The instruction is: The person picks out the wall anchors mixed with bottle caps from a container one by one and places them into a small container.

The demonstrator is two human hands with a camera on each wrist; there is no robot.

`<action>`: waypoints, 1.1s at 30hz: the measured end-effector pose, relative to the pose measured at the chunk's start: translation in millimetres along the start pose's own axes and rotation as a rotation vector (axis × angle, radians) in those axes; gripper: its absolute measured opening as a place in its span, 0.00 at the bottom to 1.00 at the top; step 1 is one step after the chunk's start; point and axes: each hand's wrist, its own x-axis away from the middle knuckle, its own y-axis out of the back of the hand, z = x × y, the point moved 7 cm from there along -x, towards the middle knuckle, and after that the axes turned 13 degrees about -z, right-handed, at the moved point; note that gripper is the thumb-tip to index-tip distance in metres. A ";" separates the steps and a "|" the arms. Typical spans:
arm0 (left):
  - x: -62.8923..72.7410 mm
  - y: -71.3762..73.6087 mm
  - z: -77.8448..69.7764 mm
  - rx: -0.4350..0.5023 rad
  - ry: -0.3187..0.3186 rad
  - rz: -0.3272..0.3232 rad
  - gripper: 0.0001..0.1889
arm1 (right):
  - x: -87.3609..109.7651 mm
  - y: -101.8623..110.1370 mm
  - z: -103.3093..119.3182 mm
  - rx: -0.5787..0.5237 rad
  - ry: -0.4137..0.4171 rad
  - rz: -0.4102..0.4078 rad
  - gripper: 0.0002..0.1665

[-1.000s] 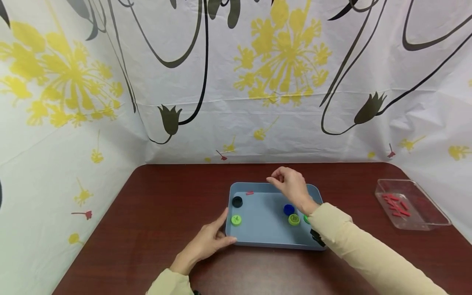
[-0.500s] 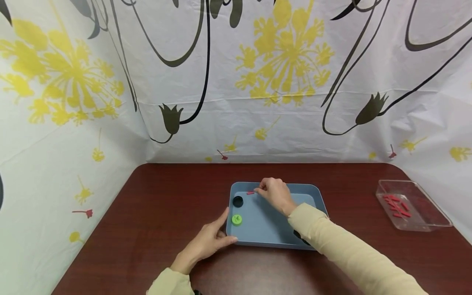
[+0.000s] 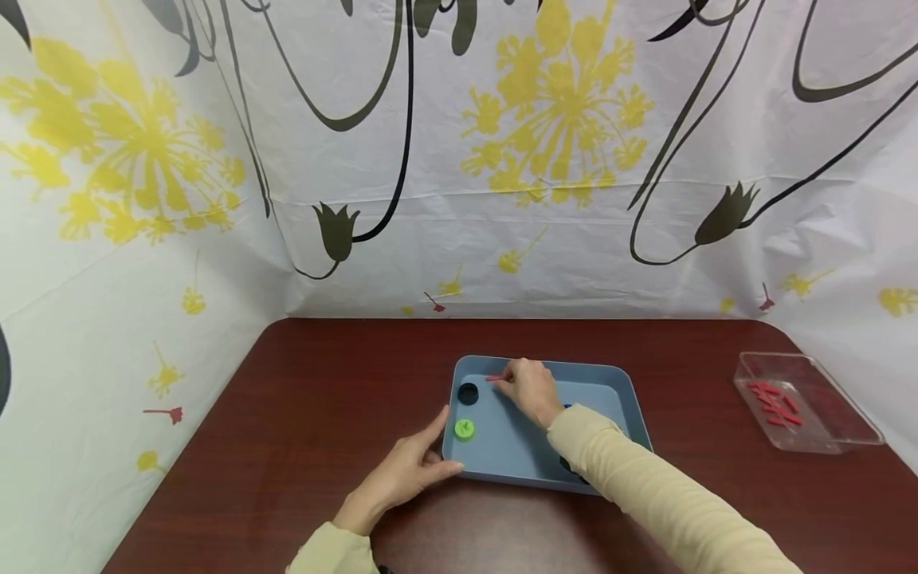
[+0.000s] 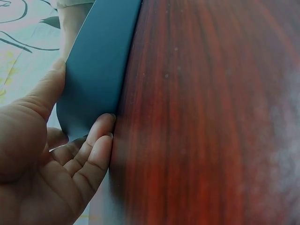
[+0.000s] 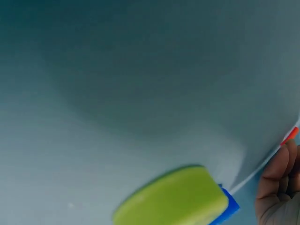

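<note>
My right hand (image 3: 532, 391) reaches over the light blue tray (image 3: 495, 450) and pinches a small red stick (image 3: 494, 378) near the far left corner. Its fingertips and the stick's orange-red end also show at the right edge of the right wrist view. Along the tray's left side sit a black round cap (image 3: 468, 393) and a bright green one (image 3: 464, 429). A yellow-green cap (image 5: 173, 199) and a blue piece (image 5: 227, 208) appear in the right wrist view, mostly hidden by my sleeve from above. My left hand (image 3: 402, 470) touches the tray's near left corner, thumb and forefinger extended along its walls.
A clear plastic box (image 3: 846, 410) with several red sticks (image 3: 778, 402) stands at the right of the dark red-brown wooden table (image 3: 323, 399). Behind and to the left, a white cloth (image 3: 251, 279) with floral print borders the table.
My right hand has come down and leftward from above the far rim to the red stick. The tray has turned slightly. My left hand has stayed at its corner.
</note>
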 end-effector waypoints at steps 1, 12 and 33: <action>0.1 0.1 -0.3 0.000 0.000 -0.002 0.45 | 0.5 -0.7 -1.1 -0.002 -0.012 0.004 0.07; -0.2 -0.3 -0.8 -0.005 0.000 -0.007 0.45 | -0.5 -5.0 -5.3 0.016 -0.061 -0.002 0.08; -1.5 -1.4 2.4 -0.012 0.002 0.002 0.45 | 2.9 -16.8 0.3 0.092 -0.109 -0.037 0.18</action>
